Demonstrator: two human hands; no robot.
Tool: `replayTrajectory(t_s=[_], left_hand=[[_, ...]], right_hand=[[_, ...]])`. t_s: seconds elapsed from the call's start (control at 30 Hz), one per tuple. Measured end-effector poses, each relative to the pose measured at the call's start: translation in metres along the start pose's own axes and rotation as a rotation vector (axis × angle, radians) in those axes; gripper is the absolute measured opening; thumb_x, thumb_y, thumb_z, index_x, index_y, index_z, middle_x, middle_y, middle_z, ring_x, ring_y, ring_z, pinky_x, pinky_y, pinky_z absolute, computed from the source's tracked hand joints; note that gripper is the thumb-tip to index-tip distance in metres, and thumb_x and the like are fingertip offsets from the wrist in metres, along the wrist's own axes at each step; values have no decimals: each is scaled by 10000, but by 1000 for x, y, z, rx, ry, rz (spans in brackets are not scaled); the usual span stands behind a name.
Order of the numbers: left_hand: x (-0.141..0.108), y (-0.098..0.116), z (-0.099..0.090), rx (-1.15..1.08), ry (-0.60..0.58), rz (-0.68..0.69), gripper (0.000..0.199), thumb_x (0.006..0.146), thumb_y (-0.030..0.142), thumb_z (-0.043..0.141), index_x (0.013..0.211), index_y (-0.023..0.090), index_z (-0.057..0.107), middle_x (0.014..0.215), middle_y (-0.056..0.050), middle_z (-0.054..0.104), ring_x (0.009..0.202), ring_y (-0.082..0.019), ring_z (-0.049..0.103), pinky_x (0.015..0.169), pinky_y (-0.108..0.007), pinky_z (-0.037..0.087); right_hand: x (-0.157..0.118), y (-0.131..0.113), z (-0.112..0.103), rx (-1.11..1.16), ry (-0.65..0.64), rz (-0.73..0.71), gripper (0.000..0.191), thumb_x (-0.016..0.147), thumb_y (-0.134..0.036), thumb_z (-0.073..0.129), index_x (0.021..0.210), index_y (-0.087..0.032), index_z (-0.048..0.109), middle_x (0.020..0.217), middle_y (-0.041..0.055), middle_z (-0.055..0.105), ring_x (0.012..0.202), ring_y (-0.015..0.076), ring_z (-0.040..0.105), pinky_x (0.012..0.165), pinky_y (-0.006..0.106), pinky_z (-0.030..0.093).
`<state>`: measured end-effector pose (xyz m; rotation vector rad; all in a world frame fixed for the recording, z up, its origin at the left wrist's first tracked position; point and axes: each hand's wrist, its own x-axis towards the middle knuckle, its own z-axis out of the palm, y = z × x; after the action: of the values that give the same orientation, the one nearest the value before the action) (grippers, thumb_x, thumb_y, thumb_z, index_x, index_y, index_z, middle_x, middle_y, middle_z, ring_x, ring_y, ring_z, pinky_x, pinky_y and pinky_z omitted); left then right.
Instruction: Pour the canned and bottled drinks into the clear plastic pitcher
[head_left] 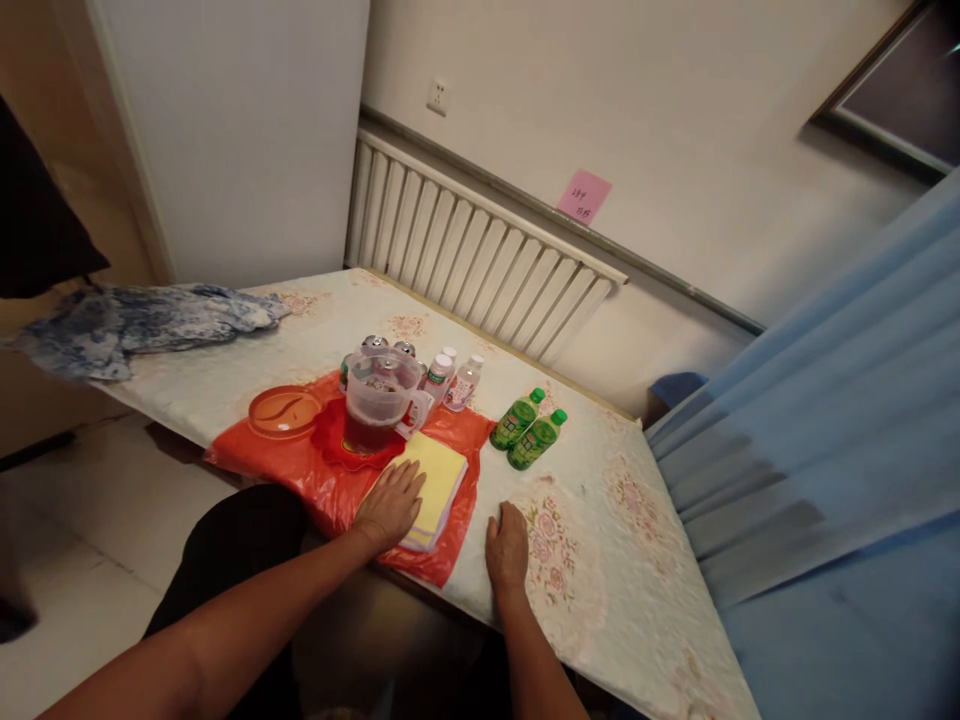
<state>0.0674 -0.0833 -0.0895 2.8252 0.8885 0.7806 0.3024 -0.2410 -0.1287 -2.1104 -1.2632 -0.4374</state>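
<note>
My left hand (390,503) lies flat, fingers stretched, on a folded yellow cloth (439,478). That cloth rests on a red plastic sheet (465,535). Off the sheet to the right, my right hand (508,543) is curled closed on the tablecloth, and I see nothing in it. Just beyond the left hand, a clear plastic pitcher (381,395) with dark liquid stands on a red scalloped dish (326,437). To its left is a round orange lid (283,411). Two green-labelled drink bottles (516,420) stand upright beyond my right hand.
Behind the pitcher are several cans (405,349) and small white-capped bottles (463,383). A blue-and-white patterned cloth (172,320) lies at the table's far left. The flowered tablecloth (622,590) reaches toward a blue curtain (817,420). A radiator (465,240) lines the wall behind.
</note>
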Motion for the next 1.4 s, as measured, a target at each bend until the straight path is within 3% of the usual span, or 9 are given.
replayTrajectory(t_s=[0.47,0.6,0.73,0.97,1.4], left_hand=[[-2,5,7,-16,-55,-57,449,907,250,484,1332,139,580,1478,-177,515,1427,-332,394,1182,-526,289],[14,14,5,-20,-73,-77,405,893,232,495,1267,123,605,1424,-199,555,1387,-327,435,1165,-513,313],[39,20,14,-27,-78,-71,495,916,253,478,1395,132,513,1524,-169,463,1447,-297,360,1187,-464,279],[62,12,32,-2,-101,-167,566,940,371,471,1452,131,472,1536,-176,450,1471,-349,318,1196,-538,207],[63,19,18,12,-174,-199,572,940,416,492,1413,94,521,1540,-193,437,1463,-366,325,1201,-527,213]], right_hand=[[1,-5,-5,4,-19,9,393,911,-254,414,1190,-75,624,1158,215,651,1117,315,573,995,462,444],[2,-6,-7,7,-17,6,388,915,-252,418,1201,-80,616,1157,209,647,1120,312,568,1005,460,437],[2,-6,-7,15,-21,11,376,911,-243,425,1196,-92,619,1151,199,650,1114,309,571,1003,462,442],[1,-7,-8,14,-31,26,384,911,-239,434,1212,-86,618,1160,206,651,1127,311,571,1020,458,437],[2,-8,-11,-1,-58,36,387,913,-235,437,1216,-71,615,1162,207,644,1126,308,569,1026,448,435]])
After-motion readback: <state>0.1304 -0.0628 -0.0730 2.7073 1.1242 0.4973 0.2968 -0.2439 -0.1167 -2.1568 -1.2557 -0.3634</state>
